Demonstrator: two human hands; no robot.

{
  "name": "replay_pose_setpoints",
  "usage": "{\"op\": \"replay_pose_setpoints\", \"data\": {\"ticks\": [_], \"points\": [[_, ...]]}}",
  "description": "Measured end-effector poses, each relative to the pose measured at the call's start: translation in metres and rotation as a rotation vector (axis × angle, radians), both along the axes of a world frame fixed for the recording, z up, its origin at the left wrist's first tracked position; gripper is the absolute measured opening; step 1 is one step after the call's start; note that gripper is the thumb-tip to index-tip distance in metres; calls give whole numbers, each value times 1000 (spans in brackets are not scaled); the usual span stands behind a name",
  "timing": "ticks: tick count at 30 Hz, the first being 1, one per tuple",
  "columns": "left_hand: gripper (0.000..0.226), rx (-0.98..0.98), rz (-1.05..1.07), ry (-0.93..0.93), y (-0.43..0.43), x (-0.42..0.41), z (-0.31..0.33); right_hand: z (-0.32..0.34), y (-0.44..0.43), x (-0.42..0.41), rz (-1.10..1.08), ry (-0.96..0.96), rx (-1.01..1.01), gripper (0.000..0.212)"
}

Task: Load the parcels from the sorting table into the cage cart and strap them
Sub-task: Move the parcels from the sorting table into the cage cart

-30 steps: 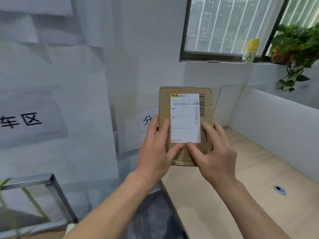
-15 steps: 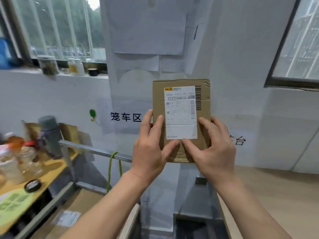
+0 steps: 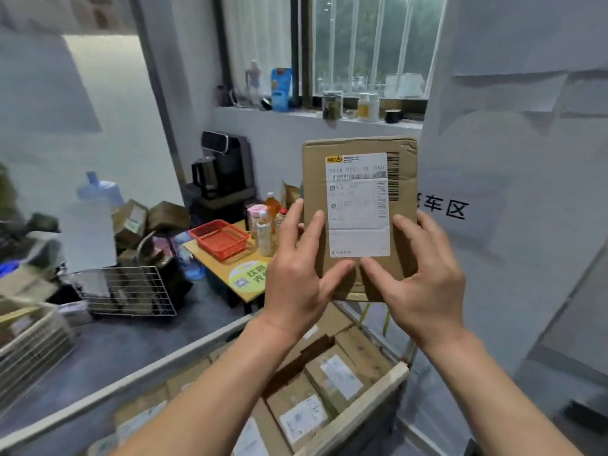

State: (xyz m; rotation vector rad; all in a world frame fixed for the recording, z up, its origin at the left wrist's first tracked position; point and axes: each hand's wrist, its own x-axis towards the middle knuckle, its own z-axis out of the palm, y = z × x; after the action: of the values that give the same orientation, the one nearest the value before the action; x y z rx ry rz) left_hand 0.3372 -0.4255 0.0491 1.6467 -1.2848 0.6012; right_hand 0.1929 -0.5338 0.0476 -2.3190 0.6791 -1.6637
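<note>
Head view: swinging further left, away from the sorting table, now out of frame, and looking down over the cage cart (image 3: 378, 391) just below and in front. Showing the cart's bed already lined with loaded parcels (image 3: 332, 376), labelled cardboard boxes lying flat and packed side by side, with what seems a darker hollow between two of them. Sliding the wall sign (image 3: 444, 209) for the cage-cart area from dead ahead over to the right, partly behind the load.

Carrying one more cardboard parcel (image 3: 403, 232) upright and clear of the cart, above its far end and touching nothing in it, with the shipping label (image 3: 358, 209) facing the camera. Keeping the same two-handed hold as half a second ago: left hand (image 3: 296, 284) gripping the lower left edge, right hand (image 3: 424, 291) gripping the lower right edge. Laying the visible fingers up along the side edges and bringing the thumbs together on the front face just under the label.

Meaning for the task: nearly done with the carry, about to start the lowering. Probably calling for tipping the box flat and setting it into the hollow or on top of the layer. Leaving the strapping for later, judging by a thin green strap (image 3: 385, 319) hanging loose at the cart's far corner.
</note>
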Motion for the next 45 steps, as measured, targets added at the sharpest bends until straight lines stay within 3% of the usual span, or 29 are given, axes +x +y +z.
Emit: {"op": "replay_pose_setpoints", "data": {"ticks": [11, 20, 31, 45], "points": [[82, -20, 250, 92, 130, 94, -24, -12, 97, 125, 254, 109, 4, 66], [82, 22, 369, 223, 271, 198, -76, -60, 222, 255, 394, 256, 65, 67], [84, 232, 556, 514, 413, 266, -188, -178, 349, 356, 574, 495, 273, 70], [76, 434, 705, 880, 463, 279, -349, -376, 402, 402, 779, 880, 491, 61]]}}
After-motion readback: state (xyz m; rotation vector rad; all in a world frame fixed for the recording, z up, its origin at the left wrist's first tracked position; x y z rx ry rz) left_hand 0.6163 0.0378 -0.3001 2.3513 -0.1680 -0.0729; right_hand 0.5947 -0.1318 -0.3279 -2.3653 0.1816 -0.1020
